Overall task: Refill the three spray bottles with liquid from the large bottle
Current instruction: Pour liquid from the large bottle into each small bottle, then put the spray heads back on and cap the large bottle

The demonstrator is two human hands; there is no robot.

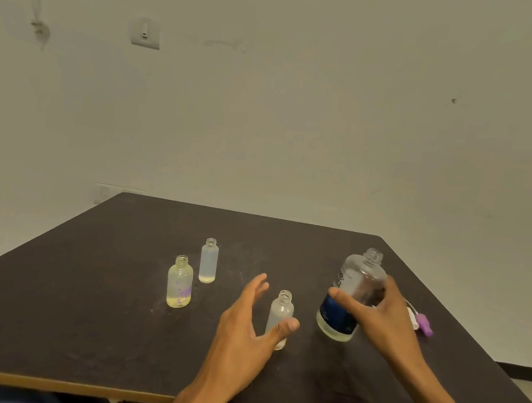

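— How many bottles are on the bench (83, 280)?

— Four, all uncapped: three small spray bottles and one large bottle (352, 294). A purple spray cap (424, 324) lies near the right edge, behind the right wrist, with a white piece beside it.

— What is in them?

— The yellowish bottle (180, 282) and the tall clear bottle (208, 260), standing close together left of the middle, each hold only a shallow layer at the bottom. The frosted bottle (280, 315), nearer the front edge, looks almost empty. The large bottle, with a dark blue label, has a little liquid at its base.

— And the hands?

— The right hand (377, 316) has its grip wrapped round the large bottle, which leans to the right. The left hand (245, 325) is released, fingers spread, its thumb across the frosted bottle's front.

— Room to move?

— The far half and the left side of the bench are bare, and so is the strip along the front edge.
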